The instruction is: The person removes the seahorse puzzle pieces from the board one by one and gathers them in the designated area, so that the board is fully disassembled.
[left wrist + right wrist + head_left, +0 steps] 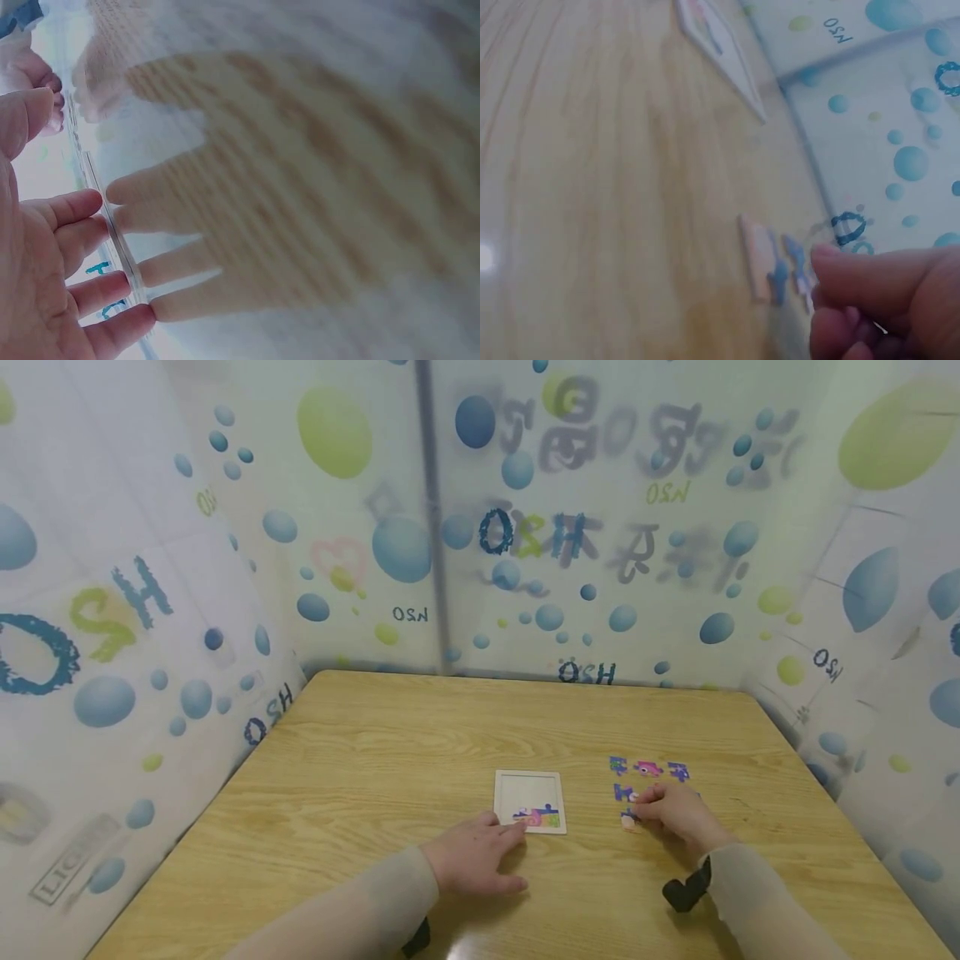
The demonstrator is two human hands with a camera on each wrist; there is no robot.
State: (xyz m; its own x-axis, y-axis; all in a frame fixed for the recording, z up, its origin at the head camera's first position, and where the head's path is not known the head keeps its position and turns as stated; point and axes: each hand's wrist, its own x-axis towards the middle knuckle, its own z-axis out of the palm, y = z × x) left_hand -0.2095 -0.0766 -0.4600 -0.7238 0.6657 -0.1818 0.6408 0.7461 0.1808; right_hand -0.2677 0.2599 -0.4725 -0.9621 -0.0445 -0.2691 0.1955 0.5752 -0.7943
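Note:
A shallow white puzzle tray (527,789) lies on the table, with joined pink, purple and green puzzle pieces (538,817) in its lower right corner. My left hand (476,857) is spread beside it, fingertips at the tray's near edge. In the left wrist view those fingers (97,292) look straight and hold nothing. Over the loose puzzle pieces (648,769) on the right reaches my right hand (682,814), thumb and fingers bent close together. A peach-and-purple piece (756,259) lies just beyond its fingertips in the right wrist view. Whether a piece is between them is hidden.
The wooden table (390,735) meets a patterned curtain (360,568) at the back, with more of it on both sides. Loose pieces lie in rough rows right of the tray. Dark straps (687,887) circle both wrists.

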